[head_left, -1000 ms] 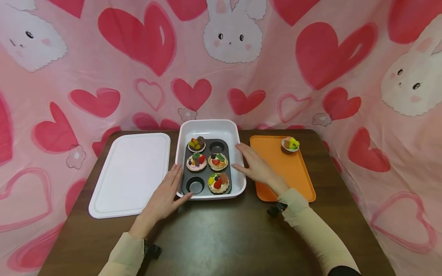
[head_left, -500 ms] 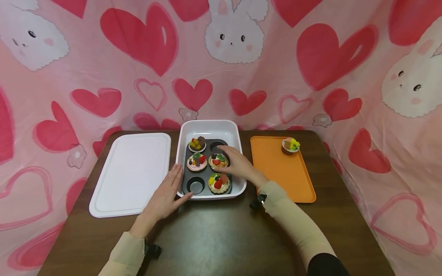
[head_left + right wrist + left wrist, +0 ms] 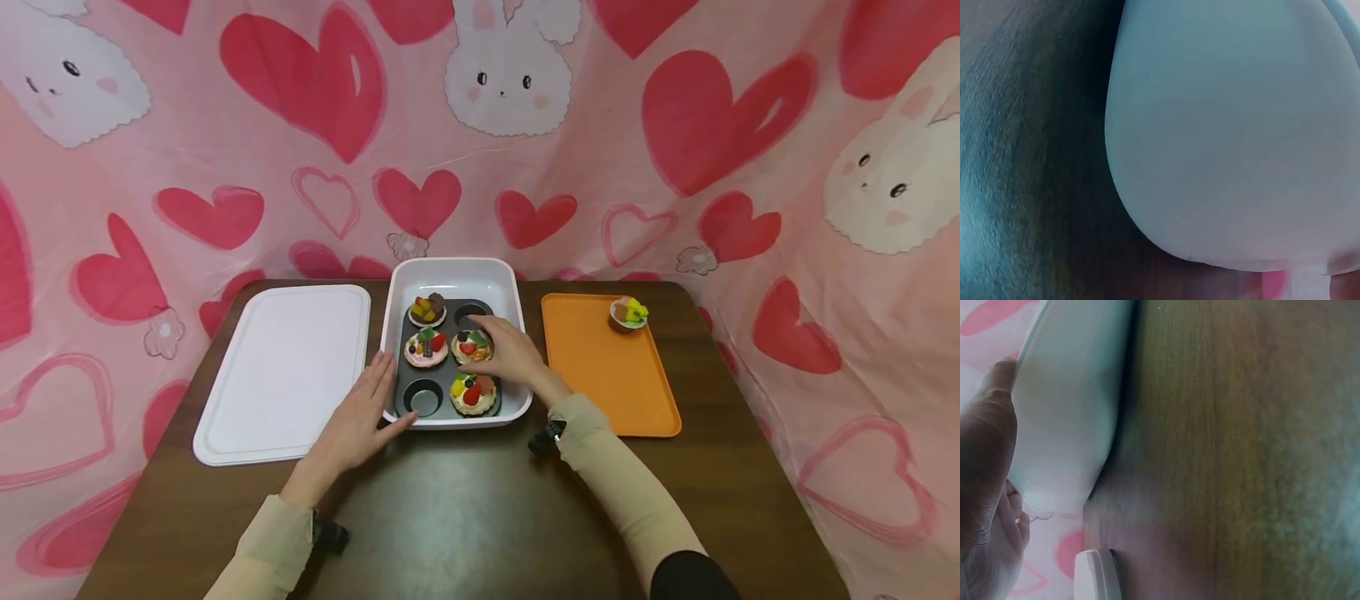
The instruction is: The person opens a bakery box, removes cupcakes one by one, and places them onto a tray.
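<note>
A dark muffin pan (image 3: 447, 392) lies inside a white rectangular box (image 3: 517, 400). Fruit tarts sit in several of its cups. My right hand (image 3: 510, 346) reaches over the box's right rim, thumb and fingers spread around the middle-right fruit tart (image 3: 469, 347); whether they touch it I cannot tell. The far fingertips lie over the empty back-right cup. With fingers straight, my left hand (image 3: 360, 417) rests along the box's left rim, its thumb by the front corner. In the left wrist view that hand (image 3: 991, 469) lies against the box's wall (image 3: 1066, 406).
Left of the box lies a white tray (image 3: 288, 367). To its right is an orange tray (image 3: 603, 375), a cupcake (image 3: 628, 314) in its back right corner. The brown table (image 3: 450, 517) meets a pink heart-patterned curtain (image 3: 420, 200) at the back.
From beside the box's right rim, my right hand has moved left, in over the middle-right fruit tart. The left hand has stayed on the left rim. The tarts have kept their cups.
</note>
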The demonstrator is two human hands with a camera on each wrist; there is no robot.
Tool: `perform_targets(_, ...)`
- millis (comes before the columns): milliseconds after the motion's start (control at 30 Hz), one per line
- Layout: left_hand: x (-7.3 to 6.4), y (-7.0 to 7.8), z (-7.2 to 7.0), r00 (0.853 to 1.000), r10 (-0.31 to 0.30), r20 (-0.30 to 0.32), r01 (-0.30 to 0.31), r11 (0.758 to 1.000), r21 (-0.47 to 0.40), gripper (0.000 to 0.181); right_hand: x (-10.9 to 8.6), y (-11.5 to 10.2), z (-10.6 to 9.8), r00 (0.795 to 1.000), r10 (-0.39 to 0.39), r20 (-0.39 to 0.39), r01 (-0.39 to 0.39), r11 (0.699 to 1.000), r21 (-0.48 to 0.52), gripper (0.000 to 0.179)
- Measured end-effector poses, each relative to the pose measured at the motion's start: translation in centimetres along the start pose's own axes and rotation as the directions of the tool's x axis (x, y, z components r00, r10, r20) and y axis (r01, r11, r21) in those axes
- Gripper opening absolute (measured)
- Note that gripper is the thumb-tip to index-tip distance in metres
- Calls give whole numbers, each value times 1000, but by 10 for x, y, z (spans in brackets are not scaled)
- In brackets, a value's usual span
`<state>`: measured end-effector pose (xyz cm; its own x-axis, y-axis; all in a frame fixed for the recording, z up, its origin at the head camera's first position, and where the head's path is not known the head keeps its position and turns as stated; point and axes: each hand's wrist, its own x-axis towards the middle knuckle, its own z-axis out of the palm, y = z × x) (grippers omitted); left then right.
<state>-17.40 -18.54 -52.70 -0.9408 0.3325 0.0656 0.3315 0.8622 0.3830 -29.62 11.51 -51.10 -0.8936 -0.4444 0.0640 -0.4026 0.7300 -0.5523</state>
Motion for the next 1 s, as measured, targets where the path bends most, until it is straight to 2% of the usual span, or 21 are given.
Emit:
perform_targets(167, 2, -3, -2, 1000, 1, -7, -1, 1000, -5, 107, 4, 0, 3, 1000, 19, -2, -19, 1000, -11, 97)
perform_targets(333, 10, -6, -3, 1000, 18, -24, -18, 1000, -7, 106, 11, -1, -3, 999, 23, -27, -24, 1000, -7, 91)
perform_targets(533, 15, -7, -5, 1000, -11, -2, 11, 1000, -25, 109, 15, -2, -7, 999, 17, -30, -19, 998, -55, 86)
perform_targets(667, 13, -6, -2, 1000, -20, 2, 20, 999, -40, 109, 14, -1, -5, 1000, 17, -24, -19, 996, -85, 82)
perform_targets(1000, 1, -3, 7, 999, -4, -39, 2, 998, -66, 107, 6, -1, 2, 999, 6, -44, -12, 992, -129, 77)
